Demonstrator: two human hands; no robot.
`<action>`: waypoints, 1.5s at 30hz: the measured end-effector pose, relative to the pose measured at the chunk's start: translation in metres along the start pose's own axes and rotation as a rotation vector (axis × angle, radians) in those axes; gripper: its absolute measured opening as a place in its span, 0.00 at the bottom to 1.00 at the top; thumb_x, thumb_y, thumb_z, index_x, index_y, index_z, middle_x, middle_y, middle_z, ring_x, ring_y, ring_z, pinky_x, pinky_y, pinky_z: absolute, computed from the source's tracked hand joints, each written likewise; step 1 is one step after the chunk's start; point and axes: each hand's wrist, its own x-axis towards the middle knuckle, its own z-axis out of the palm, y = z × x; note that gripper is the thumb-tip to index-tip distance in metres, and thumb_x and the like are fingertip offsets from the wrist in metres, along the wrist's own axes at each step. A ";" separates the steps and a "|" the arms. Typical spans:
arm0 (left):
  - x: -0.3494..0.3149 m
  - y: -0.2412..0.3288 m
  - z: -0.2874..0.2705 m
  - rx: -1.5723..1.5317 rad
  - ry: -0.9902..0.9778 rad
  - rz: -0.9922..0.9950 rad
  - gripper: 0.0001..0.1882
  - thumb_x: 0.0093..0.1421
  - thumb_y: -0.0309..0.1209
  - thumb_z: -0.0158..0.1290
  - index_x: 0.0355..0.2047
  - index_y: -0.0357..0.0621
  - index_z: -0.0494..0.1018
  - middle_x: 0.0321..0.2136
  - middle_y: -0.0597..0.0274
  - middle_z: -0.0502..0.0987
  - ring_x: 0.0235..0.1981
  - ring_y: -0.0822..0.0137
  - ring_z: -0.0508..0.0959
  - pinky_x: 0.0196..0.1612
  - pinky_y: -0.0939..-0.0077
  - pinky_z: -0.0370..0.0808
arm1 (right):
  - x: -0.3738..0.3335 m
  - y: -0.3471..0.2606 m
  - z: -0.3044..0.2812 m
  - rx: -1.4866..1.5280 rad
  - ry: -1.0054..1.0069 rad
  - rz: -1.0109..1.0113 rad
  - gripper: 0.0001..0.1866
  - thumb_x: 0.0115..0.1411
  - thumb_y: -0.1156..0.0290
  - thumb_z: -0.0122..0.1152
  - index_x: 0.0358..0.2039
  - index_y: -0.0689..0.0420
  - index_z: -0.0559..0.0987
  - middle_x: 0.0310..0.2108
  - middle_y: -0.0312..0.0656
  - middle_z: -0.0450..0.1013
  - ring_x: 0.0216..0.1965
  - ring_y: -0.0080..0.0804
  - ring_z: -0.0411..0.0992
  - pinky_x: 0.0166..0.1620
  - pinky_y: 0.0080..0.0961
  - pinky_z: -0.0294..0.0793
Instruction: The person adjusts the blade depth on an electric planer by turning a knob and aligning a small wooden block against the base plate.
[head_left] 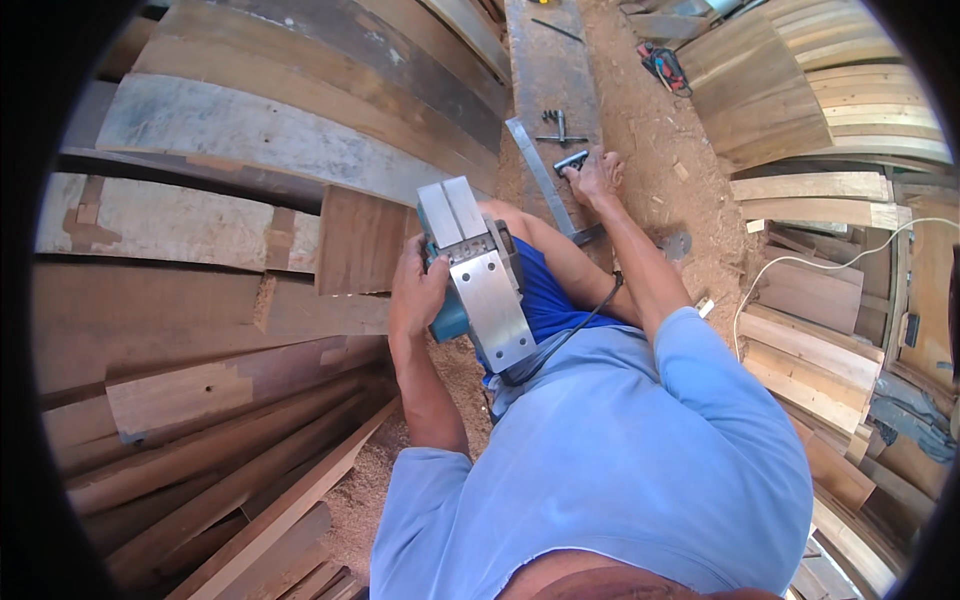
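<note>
My left hand [418,290] grips an electric hand planer [488,300], its flat metal sole turned up toward me. The planer rests against my lap, with its teal body showing at the left. Ahead on the right, my right hand [597,180] is closed on a small black-and-silver tool [570,162] above the narrow bench; its exact kind cannot be made out. Just beyond lies a T-shaped metal tool [560,130]. A try square [540,172] has its long metal blade along the bench, between my two hands.
The narrow wooden bench [552,75] runs away ahead, with a thin dark rod [557,30] on it. Boards [250,130] are stacked at left, more timber [810,350] at right. A red-and-black power tool [664,68] lies on shavings. The planer's black cord [570,340] crosses my lap.
</note>
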 end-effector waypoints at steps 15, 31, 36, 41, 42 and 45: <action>0.006 0.010 -0.001 0.000 -0.006 0.043 0.28 0.63 0.35 0.51 0.60 0.27 0.69 0.51 0.33 0.78 0.54 0.43 0.79 0.59 0.58 0.72 | 0.011 0.092 -0.022 0.808 -0.149 -0.166 0.09 0.66 0.67 0.66 0.42 0.58 0.82 0.28 0.32 0.77 0.29 0.16 0.74 0.32 0.21 0.74; -0.005 0.013 0.006 -0.320 0.047 0.088 0.36 0.72 0.48 0.43 0.69 0.29 0.60 0.53 0.43 0.78 0.52 0.58 0.79 0.54 0.65 0.75 | -0.165 -0.078 -0.129 1.046 -0.678 -0.697 0.11 0.60 0.74 0.72 0.34 0.58 0.75 0.33 0.35 0.75 0.35 0.25 0.75 0.39 0.27 0.75; -0.006 -0.006 0.004 -0.296 -0.009 0.275 0.47 0.66 0.51 0.55 0.73 0.31 0.51 0.61 0.38 0.70 0.61 0.52 0.71 0.65 0.58 0.67 | -0.184 -0.105 -0.116 0.882 -0.229 -1.032 0.10 0.57 0.71 0.71 0.28 0.58 0.76 0.31 0.44 0.73 0.36 0.44 0.74 0.42 0.40 0.73; -0.005 -0.013 0.002 -0.133 -0.036 0.327 0.51 0.61 0.46 0.62 0.74 0.33 0.51 0.64 0.32 0.65 0.67 0.44 0.66 0.70 0.53 0.61 | -0.188 -0.092 -0.104 0.693 -0.050 -1.119 0.08 0.61 0.68 0.68 0.38 0.58 0.81 0.36 0.44 0.75 0.43 0.45 0.74 0.50 0.43 0.71; -0.004 -0.015 0.002 -0.122 -0.031 0.324 0.50 0.61 0.45 0.62 0.74 0.33 0.51 0.64 0.32 0.65 0.66 0.43 0.66 0.70 0.53 0.60 | -0.191 -0.087 -0.108 0.679 -0.080 -1.104 0.10 0.61 0.68 0.68 0.41 0.57 0.82 0.37 0.45 0.75 0.44 0.45 0.74 0.50 0.42 0.72; -0.003 -0.016 0.002 -0.101 -0.025 0.334 0.48 0.61 0.40 0.62 0.74 0.33 0.51 0.63 0.32 0.67 0.67 0.43 0.67 0.70 0.53 0.61 | -0.198 -0.072 -0.126 0.634 -0.188 -1.065 0.15 0.59 0.71 0.69 0.47 0.57 0.84 0.41 0.46 0.75 0.48 0.46 0.73 0.53 0.42 0.72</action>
